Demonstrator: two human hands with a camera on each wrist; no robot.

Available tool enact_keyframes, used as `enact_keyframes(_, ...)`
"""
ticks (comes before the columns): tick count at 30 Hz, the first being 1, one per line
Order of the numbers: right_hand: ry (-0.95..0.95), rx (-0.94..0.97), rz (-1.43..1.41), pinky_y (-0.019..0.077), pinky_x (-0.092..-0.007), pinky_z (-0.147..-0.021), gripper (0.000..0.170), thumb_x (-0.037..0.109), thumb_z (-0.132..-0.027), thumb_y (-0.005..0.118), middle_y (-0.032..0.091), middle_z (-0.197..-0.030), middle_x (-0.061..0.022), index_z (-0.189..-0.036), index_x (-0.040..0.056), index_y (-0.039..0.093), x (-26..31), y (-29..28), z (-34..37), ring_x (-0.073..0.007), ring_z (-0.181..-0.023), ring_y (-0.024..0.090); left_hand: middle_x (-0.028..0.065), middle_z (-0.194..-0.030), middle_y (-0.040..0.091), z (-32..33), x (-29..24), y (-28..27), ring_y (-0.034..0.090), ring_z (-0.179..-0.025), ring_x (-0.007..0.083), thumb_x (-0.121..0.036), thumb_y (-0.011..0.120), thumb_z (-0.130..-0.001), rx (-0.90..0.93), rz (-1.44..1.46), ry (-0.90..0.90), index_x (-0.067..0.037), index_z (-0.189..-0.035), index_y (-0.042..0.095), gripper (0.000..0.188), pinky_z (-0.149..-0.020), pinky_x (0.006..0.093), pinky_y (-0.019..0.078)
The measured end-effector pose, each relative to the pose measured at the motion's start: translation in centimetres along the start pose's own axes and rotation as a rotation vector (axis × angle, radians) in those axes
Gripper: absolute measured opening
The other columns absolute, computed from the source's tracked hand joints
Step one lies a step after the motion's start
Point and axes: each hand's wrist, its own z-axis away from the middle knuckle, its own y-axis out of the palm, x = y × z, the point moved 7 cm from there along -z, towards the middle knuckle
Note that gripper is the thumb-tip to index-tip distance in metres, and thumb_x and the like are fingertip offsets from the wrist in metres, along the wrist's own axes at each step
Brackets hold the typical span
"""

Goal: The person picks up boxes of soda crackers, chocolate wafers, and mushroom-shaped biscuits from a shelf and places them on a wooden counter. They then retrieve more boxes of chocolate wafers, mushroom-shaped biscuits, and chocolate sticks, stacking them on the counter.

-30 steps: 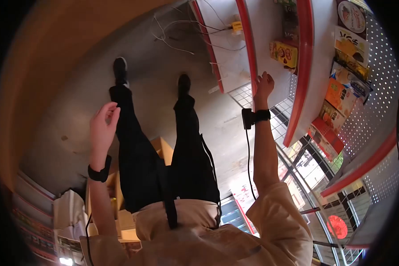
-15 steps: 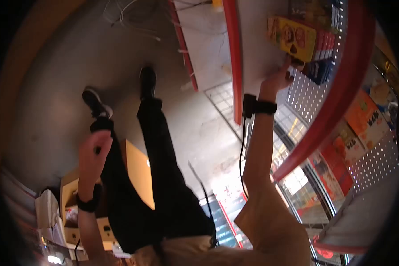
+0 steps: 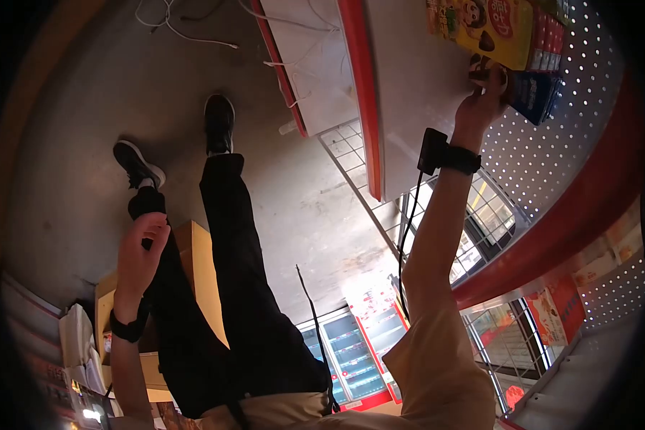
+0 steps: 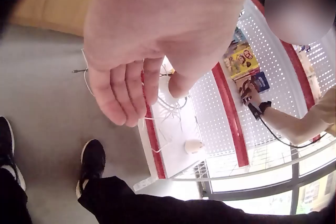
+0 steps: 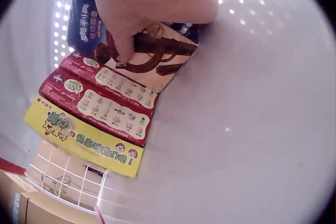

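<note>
On cam, I've R hand w/ fingers gripping choc box on shelf, in from its red front edge, beside red pkgs; L hand hangs, fingers loosely bent.

I'm looking down from the head; left wrist is facing the shelf distantly, right wrist closely, all seemingly sharing the brown-and-cream box.

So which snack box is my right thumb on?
The brown-and-cream box: your right hand has its thumb there, clear of the red boxes and yellow box beside it.
</note>
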Motion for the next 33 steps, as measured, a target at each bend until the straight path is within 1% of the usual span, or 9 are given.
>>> enact_keyframes(5, 0.1, 0.051, -0.138, 0.051, -0.0254, -0.069, 0.031, 0.002, -0.076, 0.066, 0.06, -0.102, -0.0078, -0.105, -0.0001, 0.057, -1.5, -0.5, -0.3, -0.0176, -0.087, 0.06, 0.0089, -0.086, 0.065, -0.2, -0.8, -0.4, 0.062, -0.075, 0.0185, -0.01, 0.061, -0.085, -0.003, -0.027, 0.012, -0.002, -0.1, 0.06, 0.017, -0.069, 0.0272, 0.0478)
enact_keyframes(7, 0.024, 0.207, 0.003, 0.0513, -0.026, -0.071, 0.034, 0.002, -0.074, 0.067, 0.059, -0.104, -0.0082, -0.106, 0.0004, 0.057, -1.3, 0.0, -0.5, -0.0173, -0.09, 0.059, 0.0092, -0.086, 0.065, -0.2, -1.0, -0.7, 0.062, -0.075, 0.0184, -0.011, 0.061, -0.085, -0.021, -0.041, 0.01, -0.002, -0.1, 0.06, 0.017, -0.069, 0.0274, 0.0479)
enact_keyframes(13, 0.035, -0.052, -0.081, 0.0485, -0.0299, -0.082, 0.038, 0.003, -0.076, 0.066, 0.054, -0.114, -0.0086, -0.112, 0.0007, 0.053, -1.8, -0.1, 1.7, -0.0178, -0.102, 0.054, 0.0098, -0.086, 0.065, 0.3, -0.9, -0.7, 0.062, -0.075, 0.018, -0.009, 0.062, -0.084, -0.051, -0.003, 0.007, -0.002, -0.101, 0.06, 0.019, -0.069, 0.0276, 0.0481)
enact_keyframes(17, -0.027, 0.027, 0.014, 0.048, -0.0312, -0.087, 0.04, 0.011, -0.084, 0.062, 0.054, -0.118, -0.0089, -0.12, 0.002, 0.048, 0.0, -0.3, 4.6, -0.018, -0.103, 0.056, 0.0096, -0.084, 0.065, 1.3, -1.4, -1.8, 0.063, -0.075, 0.0184, -0.009, 0.064, -0.083, -0.096, 0.008, 0.069, -0.002, -0.102, 0.06, 0.021, -0.068, 0.0282, 0.0492)
enact_keyframes(22, 0.47, -0.056, -0.242, 0.0462, -0.0292, -0.082, 0.035, 0.025, -0.089, 0.055, 0.059, -0.107, -0.0006, -0.122, 0.0152, 0.048, -0.7, -2.0, 11.4, -0.0135, -0.096, 0.058, 0.0107, -0.084, 0.065, 3.2, -3.5, -3.9, 0.064, -0.075, 0.0214, -0.011, 0.064, -0.083, -0.147, 0.058, 0.132, -0.002, -0.102, 0.059, 0.022, -0.069, 0.0296, 0.0503)
enact_keyframes(26, 0.58, 0.196, -0.622, 0.0482, -0.038, -0.081, 0.036, 0.025, -0.089, 0.056, 0.054, -0.111, -0.0027, -0.123, 0.0172, 0.045, 4.6, 1.8, 18.5, -0.018, -0.097, 0.057, 0.0117, -0.084, 0.064, 5.6, -4.7, -6.0, 0.064, -0.075, 0.0237, -0.012, 0.065, -0.082, -0.168, 0.065, 0.191, -0.002, -0.102, 0.059, 0.023, -0.069, 0.0304, 0.0506)
enact_keyframes(29, 0.832, 0.267, -0.496, 0.0485, -0.0459, -0.082, 0.047, 0.028, -0.086, 0.059, 0.052, -0.115, -0.0047, -0.127, 0.0145, 0.041, 6.3, 2.0, 24.9, -0.024, -0.102, 0.055, 0.0126, -0.084, 0.062, 8.2, -6.2, -7.9, 0.063, -0.075, 0.0245, -0.013, 0.066, -0.081, -0.189, 0.075, 0.275, -0.001, -0.101, 0.059, 0.024, -0.068, 0.0306, 0.0504)
enact_keyframes(32, 0.842, 0.521, -0.396, 0.0416, -0.0318, -0.089, 0.036, 0.019, -0.086, 0.059, 0.051, -0.115, -0.0068, -0.118, 0.0076, 0.05, 6.7, 3.0, 30.4, -0.0191, -0.103, 0.053, 0.0132, -0.087, 0.062, 11.7, -7.2, -10.5, 0.063, -0.077, 0.0241, -0.015, 0.066, -0.082, -0.231, 0.097, 0.342, -0.001, -0.102, 0.059, 0.026, -0.069, 0.0316, 0.0507)
enact_keyframes(33, 0.653, 0.659, -0.139, 0.0421, -0.0308, -0.087, 0.031, 0.016, -0.085, 0.059, 0.054, -0.109, -0.0068, -0.112, 0.0033, 0.054, 6.2, 2.9, 32.0, -0.0167, -0.1, 0.053, 0.0132, -0.087, 0.063, 12.9, -7.4, -11.3, 0.063, -0.077, 0.0239, -0.016, 0.066, -0.082, -0.24, 0.095, 0.351, -0.001, -0.102, 0.058, 0.026, -0.069, 0.0316, 0.0508)
